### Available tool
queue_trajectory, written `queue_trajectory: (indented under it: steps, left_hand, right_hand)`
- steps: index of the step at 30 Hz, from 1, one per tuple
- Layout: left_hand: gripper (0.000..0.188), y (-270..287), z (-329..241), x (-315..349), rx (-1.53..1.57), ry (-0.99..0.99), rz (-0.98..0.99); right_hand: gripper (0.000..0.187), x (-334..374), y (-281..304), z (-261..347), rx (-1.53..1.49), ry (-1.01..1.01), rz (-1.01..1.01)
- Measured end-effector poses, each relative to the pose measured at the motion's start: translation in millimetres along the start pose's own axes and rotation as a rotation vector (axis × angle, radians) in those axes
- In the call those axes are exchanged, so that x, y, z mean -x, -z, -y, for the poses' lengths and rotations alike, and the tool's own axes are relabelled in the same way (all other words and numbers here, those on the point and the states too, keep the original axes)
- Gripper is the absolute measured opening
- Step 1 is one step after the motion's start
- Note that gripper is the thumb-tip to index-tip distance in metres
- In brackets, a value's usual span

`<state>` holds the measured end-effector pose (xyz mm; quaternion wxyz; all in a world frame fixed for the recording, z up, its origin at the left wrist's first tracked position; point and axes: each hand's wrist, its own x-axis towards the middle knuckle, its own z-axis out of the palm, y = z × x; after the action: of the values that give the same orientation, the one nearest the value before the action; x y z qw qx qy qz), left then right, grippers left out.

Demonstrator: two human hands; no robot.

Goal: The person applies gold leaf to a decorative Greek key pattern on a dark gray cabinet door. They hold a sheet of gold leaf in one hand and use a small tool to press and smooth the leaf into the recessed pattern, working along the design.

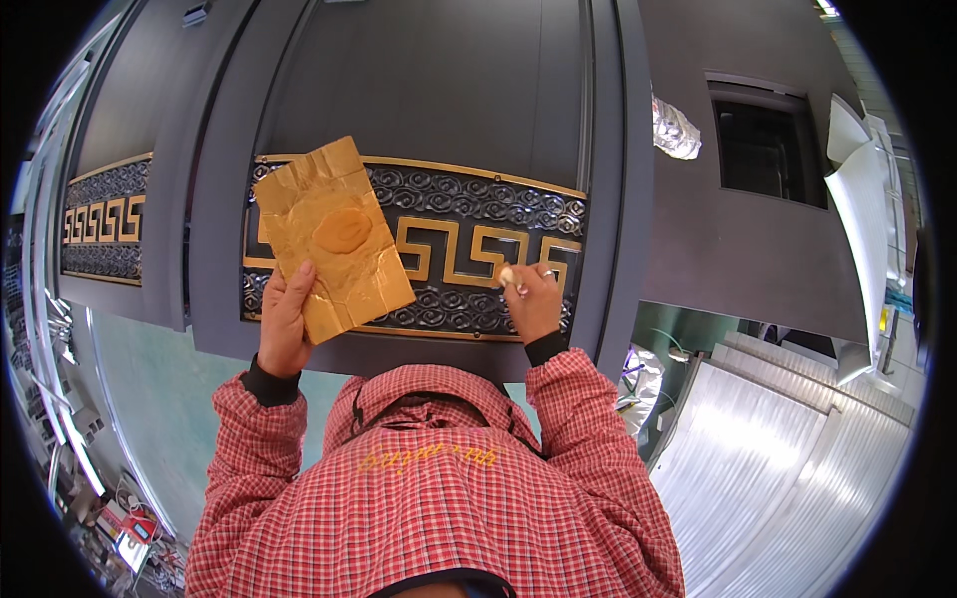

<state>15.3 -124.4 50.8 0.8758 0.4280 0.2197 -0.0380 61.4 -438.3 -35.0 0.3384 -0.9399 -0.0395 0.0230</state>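
My left hand (pixel 286 317) grips the lower left edge of a creased, gold-coated piece of cardboard (pixel 339 284), thumb on top. A wet-looking puddle of gold paint (pixel 342 230) lies near its middle. My right hand (pixel 535 301), with a ring on one finger, pinches a small pale wad (pixel 508 275), perhaps sponge or cloth. The wad is at the gold Greek-key strip (pixel 454 277) of a dark door panel (pixel 429 90), seemingly touching it. Black embossed swirl bands (pixel 538 207) run above and below this strip. The cardboard covers the pattern's left part.
A second dark panel (pixel 105 214) with the same gold pattern stands at the left. To the right, a grey panel has a rectangular opening (pixel 766 140), with crumpled clear plastic (pixel 675 130) beside it. Shiny ribbed metal sheets (pixel 738 458) lie at the lower right, on the green floor's far side.
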Motion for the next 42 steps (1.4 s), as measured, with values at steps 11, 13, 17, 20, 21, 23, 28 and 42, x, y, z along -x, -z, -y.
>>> queue_trajectory:
  steps: [11, 13, 17, 20, 21, 23, 28, 42]
  left_hand:
    - [0.034, -2, -4, 5, 0.003, -0.035, -0.014]
    - [0.035, -8, -8, 6, 0.037, -0.061, -0.048]
    - [0.034, -2, -9, 14, 0.090, -0.052, -0.029]
    - [0.034, 24, -9, 22, 0.081, -0.040, 0.012]
    - [0.035, 32, -8, 22, 0.037, -0.046, 0.021]
    - [0.037, 31, -21, 27, 0.014, -0.043, 0.023]
    - [0.039, 68, -13, 26, 0.027, -0.016, 0.088]
    - [0.037, 68, -33, 30, 0.066, -0.019, 0.058]
  right_hand:
    - [0.020, -8, 26, 28, -0.143, 0.002, 0.056]
    - [0.025, -22, 34, 39, -0.116, 0.114, 0.016]
    - [0.030, -40, 48, 94, -0.229, 0.132, 0.006]
    - [0.026, -33, 51, 143, -0.217, 0.247, 0.036]
    - [0.025, -28, 50, 155, -0.233, 0.278, 0.009]
    - [0.024, -22, 41, 173, -0.270, 0.312, -0.034]
    - [0.018, -8, 10, 204, -0.334, 0.295, -0.008]
    - [0.028, -12, 12, 231, -0.299, 0.358, -0.022]
